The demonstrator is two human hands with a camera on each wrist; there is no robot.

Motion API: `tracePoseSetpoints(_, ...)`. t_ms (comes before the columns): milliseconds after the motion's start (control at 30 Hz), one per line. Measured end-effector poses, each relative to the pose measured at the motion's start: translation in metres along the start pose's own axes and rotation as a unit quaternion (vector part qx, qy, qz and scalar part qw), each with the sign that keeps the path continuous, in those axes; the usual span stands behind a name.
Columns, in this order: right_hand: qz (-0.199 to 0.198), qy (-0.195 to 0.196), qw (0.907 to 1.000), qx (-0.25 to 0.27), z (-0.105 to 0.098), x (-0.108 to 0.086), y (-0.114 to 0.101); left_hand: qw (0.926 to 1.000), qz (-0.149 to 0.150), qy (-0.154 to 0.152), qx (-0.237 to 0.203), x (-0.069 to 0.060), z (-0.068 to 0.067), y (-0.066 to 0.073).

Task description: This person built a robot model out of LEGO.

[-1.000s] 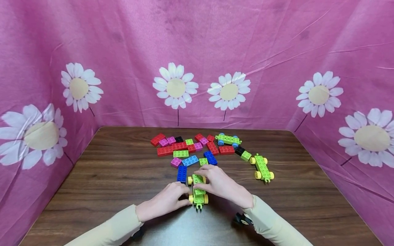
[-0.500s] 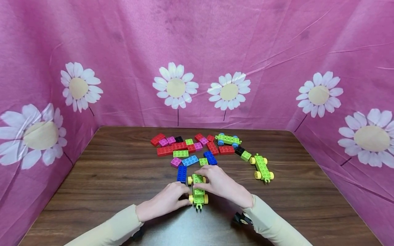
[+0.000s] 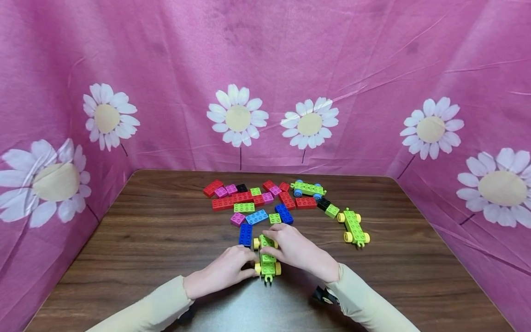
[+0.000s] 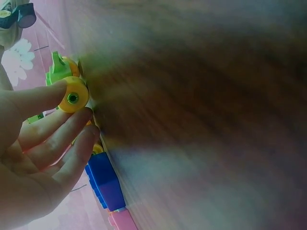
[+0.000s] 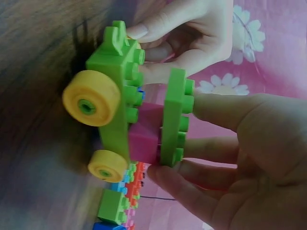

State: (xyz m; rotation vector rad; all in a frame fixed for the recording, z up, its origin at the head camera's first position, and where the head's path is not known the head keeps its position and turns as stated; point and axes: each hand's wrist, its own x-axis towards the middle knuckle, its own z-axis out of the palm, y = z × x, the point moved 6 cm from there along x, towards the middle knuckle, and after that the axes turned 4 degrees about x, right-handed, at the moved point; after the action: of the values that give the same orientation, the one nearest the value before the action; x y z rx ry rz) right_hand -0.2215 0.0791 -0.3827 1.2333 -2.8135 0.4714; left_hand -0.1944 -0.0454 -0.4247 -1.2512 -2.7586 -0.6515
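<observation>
A lime-green toy car base (image 3: 268,269) with yellow wheels stands on the table between my hands. In the right wrist view, a magenta brick (image 5: 146,134) sits on its studs, with a flat lime-green brick (image 5: 173,115) on top of that, overhanging it. My left hand (image 3: 226,270) holds the base at its left side; the left wrist view has the thumb on a yellow wheel (image 4: 76,95) and the fingers just past it. From above, my right hand (image 3: 296,247) grips the upper green brick, thumb on its studs and fingers round its far end.
Just beyond lies a dark blue brick (image 3: 245,235). Several red, pink, black, green and blue bricks spread behind it, including a light blue brick (image 3: 257,216). Another yellow-wheeled base (image 3: 353,227) stands at the right, and a blue-wheeled base (image 3: 308,189) at the back.
</observation>
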Motion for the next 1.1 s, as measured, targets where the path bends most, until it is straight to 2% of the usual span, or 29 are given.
tracePoseSetpoints(133, -0.019, 0.021, 0.9996, 0.002, 0.0, -0.001, 0.001, 1.0, 0.001, 0.006, 0.004, 0.0, 0.001, 0.0)
tracePoseSetpoints(233, -0.021, 0.021, 0.9994, 0.016, 0.0, 0.0, 0.003, 1.0, -0.003, 0.003, -0.001, 0.0, 0.001, -0.001)
tracePoseSetpoints(433, -0.013, 0.004, 0.9994, 0.031, 0.002, 0.003, 0.005, 0.9999, -0.005, -0.002, -0.009, 0.001, 0.001, -0.003)
tracePoseSetpoints(633, -0.004, 0.014, 0.9991, 0.039, 0.004, 0.0, 0.006, 1.0, -0.001, -0.001, -0.003, 0.001, 0.002, -0.002)
tracePoseSetpoints(833, 0.011, 0.009, 0.9975, 0.07, 0.005, 0.0, 0.009, 0.9998, -0.01, -0.009, -0.017, 0.002, 0.003, -0.004)
tracePoseSetpoints(1100, 0.021, 0.013, 0.9963, 0.083, 0.008, -0.003, 0.012, 1.0, -0.001, 0.003, -0.006, 0.001, 0.003, -0.002)
